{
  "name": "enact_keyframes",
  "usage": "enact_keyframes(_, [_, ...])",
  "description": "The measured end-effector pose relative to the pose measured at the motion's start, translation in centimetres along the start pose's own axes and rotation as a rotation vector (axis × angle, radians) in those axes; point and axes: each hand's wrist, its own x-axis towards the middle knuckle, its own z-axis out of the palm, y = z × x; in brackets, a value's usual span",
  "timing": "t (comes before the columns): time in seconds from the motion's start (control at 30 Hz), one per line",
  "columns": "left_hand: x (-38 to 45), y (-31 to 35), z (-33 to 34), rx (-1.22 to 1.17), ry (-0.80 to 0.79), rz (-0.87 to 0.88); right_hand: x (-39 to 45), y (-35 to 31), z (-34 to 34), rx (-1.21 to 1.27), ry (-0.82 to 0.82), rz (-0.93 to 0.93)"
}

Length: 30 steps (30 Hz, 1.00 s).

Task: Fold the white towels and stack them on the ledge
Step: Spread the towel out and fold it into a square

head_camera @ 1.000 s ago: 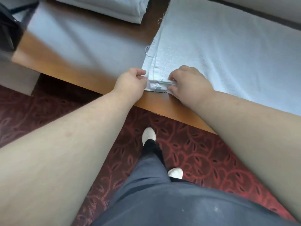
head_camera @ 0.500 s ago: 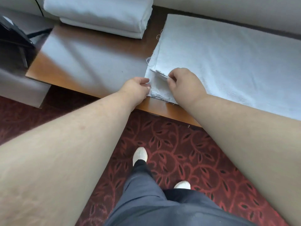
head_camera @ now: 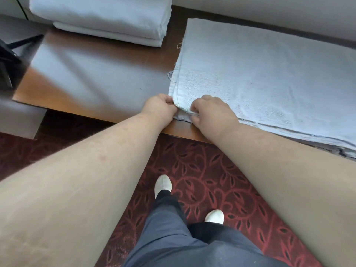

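A white towel (head_camera: 260,74) lies spread flat on the wooden ledge (head_camera: 92,78), on top of more flat layers whose edges show along the front. At its near left corner my left hand (head_camera: 159,108) pinches the towel's edge from the left. My right hand (head_camera: 212,112) grips the same corner hem just to the right, fingers curled over the cloth. The fingertips of both hands are partly hidden by the fabric. A stack of folded white towels (head_camera: 107,18) sits at the back left of the ledge.
The ledge's front edge runs under my wrists, with red patterned carpet (head_camera: 202,170) below. My legs and white shoes (head_camera: 163,185) stand close to it. A dark object (head_camera: 7,60) stands at the far left. A pale wall (head_camera: 269,10) backs the ledge.
Both hands have shifted on the near left corner, the left one now pinching the hem closer to the right hand. The camera has tilted, showing more of the folded stack.
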Motion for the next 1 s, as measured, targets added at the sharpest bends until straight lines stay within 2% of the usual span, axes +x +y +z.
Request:
enact_keyframes(0.13, [-0.2,-0.2,-0.1,-0.173,-0.036,-0.025,0.3,-0.4,0.1,0.013,-0.009,0.023])
enact_keyframes(0.23, [-0.6,-0.2,-0.1,-0.315,-0.04,-0.06,0.4,-1.3,-0.2,0.096,0.091,0.02])
enact_keyframes(0.33, [-1.0,-0.1,-1.1,-0.316,0.001,-0.095,0.4,-2.5,-0.1,0.144,0.152,0.0])
enact_keyframes(0.37, [-1.1,-0.1,-1.3,-0.319,0.003,-0.089,0.4,-2.9,0.2,0.144,0.139,-0.005])
enact_keyframes(0.4, [-1.2,0.0,-1.6,-0.449,0.017,-0.148,0.4,-3.1,0.5,0.137,0.11,-0.003])
enact_keyframes(0.47, [-1.0,-0.4,-1.5,-0.462,0.032,-0.139,0.5,-3.2,0.9,0.125,0.052,0.029])
enact_keyframes(0.53, [-0.9,-0.7,-1.4,-0.316,0.017,-0.059,0.6,-3.2,1.1,0.151,0.031,0.057])
enact_keyframes(0.63, [-0.9,-1.6,-1.5,-0.283,0.099,-0.046,0.4,-2.9,1.0,0.21,0.018,0.069])
enact_keyframes(0.8, [-1.5,-1.4,-2.3,-0.019,0.3,0.008,-1.9,-0.1,0.6,0.163,0.053,0.098])
enact_keyframes(0.87, [-2.7,-0.8,-1.9,0.16,0.37,0.192,-3.6,1.0,0.5,0.172,0.102,0.112])
enact_keyframes(0.93, [-3.8,0.3,-0.4,0.402,0.254,0.445,-5.3,2.0,0.1,0.18,0.154,0.176])
enact_keyframes(1.0, [-4.5,1.9,1.4,0.614,0.083,0.623,-6.9,3.6,-0.9,0.164,0.154,0.277])
